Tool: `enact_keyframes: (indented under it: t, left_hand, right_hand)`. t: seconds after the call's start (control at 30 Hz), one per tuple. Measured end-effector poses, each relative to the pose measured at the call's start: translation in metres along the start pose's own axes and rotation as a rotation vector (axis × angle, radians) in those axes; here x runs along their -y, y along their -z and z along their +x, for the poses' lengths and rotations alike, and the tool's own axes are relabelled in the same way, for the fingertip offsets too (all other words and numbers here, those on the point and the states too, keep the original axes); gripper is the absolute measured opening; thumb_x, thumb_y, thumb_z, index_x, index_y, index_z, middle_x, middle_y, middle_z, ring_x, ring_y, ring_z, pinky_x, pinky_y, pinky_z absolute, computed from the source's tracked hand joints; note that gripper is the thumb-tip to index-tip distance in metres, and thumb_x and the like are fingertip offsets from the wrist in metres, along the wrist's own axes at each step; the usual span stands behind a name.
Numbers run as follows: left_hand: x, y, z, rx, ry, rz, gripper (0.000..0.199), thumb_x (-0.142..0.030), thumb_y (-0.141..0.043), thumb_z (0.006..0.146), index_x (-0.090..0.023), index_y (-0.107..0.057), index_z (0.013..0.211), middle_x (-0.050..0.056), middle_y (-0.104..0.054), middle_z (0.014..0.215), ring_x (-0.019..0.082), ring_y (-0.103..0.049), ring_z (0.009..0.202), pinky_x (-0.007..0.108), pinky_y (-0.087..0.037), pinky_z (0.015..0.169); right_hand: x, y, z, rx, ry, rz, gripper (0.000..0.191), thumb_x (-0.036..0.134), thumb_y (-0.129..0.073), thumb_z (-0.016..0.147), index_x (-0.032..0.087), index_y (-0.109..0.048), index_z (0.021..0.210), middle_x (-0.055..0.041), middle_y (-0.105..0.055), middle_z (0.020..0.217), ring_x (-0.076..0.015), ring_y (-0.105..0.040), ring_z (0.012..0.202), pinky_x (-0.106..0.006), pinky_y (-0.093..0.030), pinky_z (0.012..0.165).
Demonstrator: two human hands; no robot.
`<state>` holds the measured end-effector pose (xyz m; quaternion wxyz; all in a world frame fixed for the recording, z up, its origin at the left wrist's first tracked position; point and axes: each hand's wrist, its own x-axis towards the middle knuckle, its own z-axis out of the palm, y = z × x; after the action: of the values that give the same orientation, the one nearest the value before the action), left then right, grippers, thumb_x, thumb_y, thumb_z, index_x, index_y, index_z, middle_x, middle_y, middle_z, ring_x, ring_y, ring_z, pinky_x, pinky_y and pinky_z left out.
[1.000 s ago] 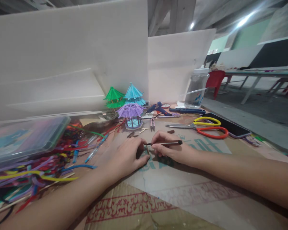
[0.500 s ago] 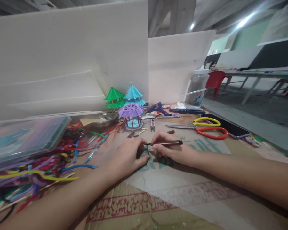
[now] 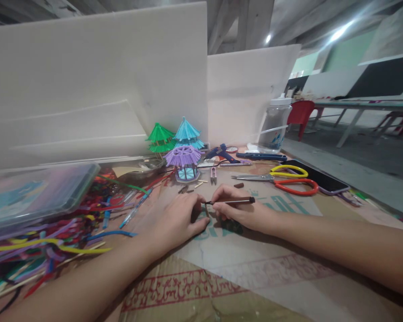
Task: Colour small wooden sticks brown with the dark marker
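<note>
My right hand [image 3: 235, 208] is closed around a slim dark-brown marker pen [image 3: 237, 201], its tip pointing left. The tip meets the top of a short thin brown stick [image 3: 207, 211], which is in the fingers of my left hand [image 3: 184, 213]. My left thumb and forefinger are bent around this stick, partly hiding it. Past my right hand lies a small brown pen cap [image 3: 238, 185]. Several short dark stick pieces [image 3: 184, 190] and pale ones [image 3: 199, 184] lie beyond my left hand, by a small purple-roofed model pavilion [image 3: 184, 163].
Green [image 3: 161, 137] and blue [image 3: 186, 132] model roofs stand behind. A glue gun [image 3: 223, 153], snips [image 3: 214, 175], red-and-yellow-handled scissors [image 3: 275, 178], a phone [image 3: 322, 176] and a water bottle [image 3: 274, 125] lie or stand rightward. Left are a plastic box [image 3: 40, 192] and colourful strips [image 3: 53, 241].
Both hands, the marker and the stick stay in nearly the same place. The view has shifted very slightly.
</note>
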<state>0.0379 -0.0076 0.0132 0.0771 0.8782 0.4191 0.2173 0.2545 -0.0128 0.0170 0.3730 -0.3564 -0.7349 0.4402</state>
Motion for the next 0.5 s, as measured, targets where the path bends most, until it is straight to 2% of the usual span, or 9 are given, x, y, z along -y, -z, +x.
enact_keyframes:
  t: [0.1,0.2,0.5]
  left_hand:
    - [0.0,0.0008,0.0001,0.019,0.004,0.019,0.015,-0.029,-0.068,0.084,-0.02,-0.06,0.092,0.004,-0.065,0.091,0.024,-0.061,0.09,0.034,-0.046,0.075]
    - [0.0007,0.0005,0.0003,0.018,0.01,0.006,0.017,-0.029,-0.068,0.085,-0.019,-0.059,0.096,0.004,-0.065,0.092,0.024,-0.06,0.089,0.034,-0.045,0.074]
    - [-0.0017,0.0005,0.0018,-0.001,-0.006,0.036,0.015,-0.029,-0.068,0.085,-0.019,-0.06,0.094,0.003,-0.064,0.088,0.022,-0.059,0.083,0.033,-0.044,0.072]
  right_hand:
    - [0.0,0.0013,-0.0005,0.029,-0.014,-0.037,0.019,0.034,-0.062,0.093,0.018,-0.054,0.086,0.0018,-0.063,0.071,-0.0103,-0.061,0.062,-0.023,-0.047,0.058]
    - [-0.0002,0.0022,-0.0012,0.049,-0.029,-0.066,0.022,0.037,-0.062,0.092,0.018,-0.054,0.084,0.0009,-0.064,0.069,-0.011,-0.061,0.061,-0.023,-0.046,0.058]
    - [0.0022,0.0006,0.0,0.0,-0.008,-0.068,0.015,0.033,-0.059,0.094,0.019,-0.055,0.091,0.0015,-0.062,0.071,-0.0117,-0.061,0.062,-0.024,-0.047,0.057]
